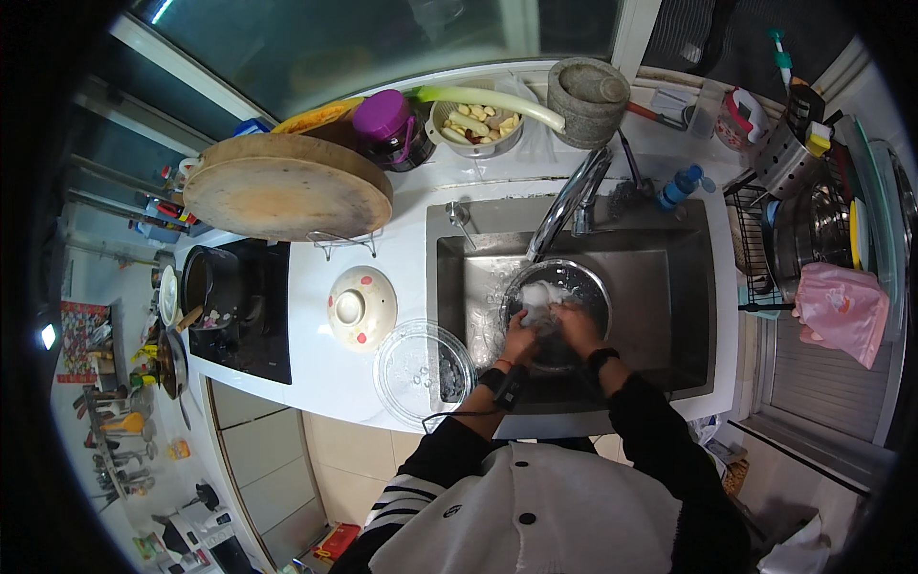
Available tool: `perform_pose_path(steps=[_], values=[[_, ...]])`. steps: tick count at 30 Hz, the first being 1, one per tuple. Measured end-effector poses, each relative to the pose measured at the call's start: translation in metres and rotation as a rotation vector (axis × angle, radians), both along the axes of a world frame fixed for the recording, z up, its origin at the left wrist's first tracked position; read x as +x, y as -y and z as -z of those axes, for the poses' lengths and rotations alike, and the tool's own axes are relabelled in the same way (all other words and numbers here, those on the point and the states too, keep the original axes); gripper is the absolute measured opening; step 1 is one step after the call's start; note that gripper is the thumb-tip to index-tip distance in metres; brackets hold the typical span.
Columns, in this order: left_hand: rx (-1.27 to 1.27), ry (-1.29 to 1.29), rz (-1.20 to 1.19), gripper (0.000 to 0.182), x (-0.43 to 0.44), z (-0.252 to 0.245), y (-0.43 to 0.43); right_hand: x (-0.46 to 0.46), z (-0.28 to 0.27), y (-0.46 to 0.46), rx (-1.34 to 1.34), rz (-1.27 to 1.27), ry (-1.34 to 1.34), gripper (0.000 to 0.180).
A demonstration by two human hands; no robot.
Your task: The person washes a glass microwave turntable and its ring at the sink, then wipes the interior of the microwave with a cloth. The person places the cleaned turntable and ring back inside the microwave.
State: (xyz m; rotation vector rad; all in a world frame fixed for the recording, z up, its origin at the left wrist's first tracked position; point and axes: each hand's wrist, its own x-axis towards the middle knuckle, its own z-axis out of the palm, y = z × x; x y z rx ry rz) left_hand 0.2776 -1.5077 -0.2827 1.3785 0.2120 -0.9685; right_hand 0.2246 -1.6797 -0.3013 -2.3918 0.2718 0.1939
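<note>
A steel bowl [607, 305] of water stands in the stainless steel sink [645, 323], beneath the chrome faucet [570, 204]. Both of my hands are inside it, around a soft white item [543, 293], perhaps a cloth; blur leaves its exact kind unclear. My left hand [522, 339] grips the lower left of this item, thumb upward. At its right side, my right hand [576, 326] has its fingers curled against it, partly blurred. Each wrist wears a black band, and a cable runs from the left one.
A clear glass lid [423, 373] overlaps the sink's left front edge. Left of the sink lies a ceramic lid [362, 308]; behind it leans a thick wooden chopping board [287, 190]. A colander of garlic [477, 129] and a stone mortar [588, 100] stand behind. At right is a dish rack [749, 244].
</note>
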Motion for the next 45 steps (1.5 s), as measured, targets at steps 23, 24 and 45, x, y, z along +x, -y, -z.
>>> perform_pose_path(steps=[23,24,45], values=[[0.004,0.655,0.318,0.045,-0.007,0.020,0.007,0.001,-0.113,-0.061,0.448,0.285,0.287,0.020],[0.004,0.609,0.289,0.044,-0.008,0.015,0.012,0.004,-0.103,-0.057,0.402,0.299,0.292,0.019],[0.303,0.797,-0.069,0.020,-0.005,-0.062,0.020,0.003,-0.092,0.008,0.687,0.232,0.287,0.022]])
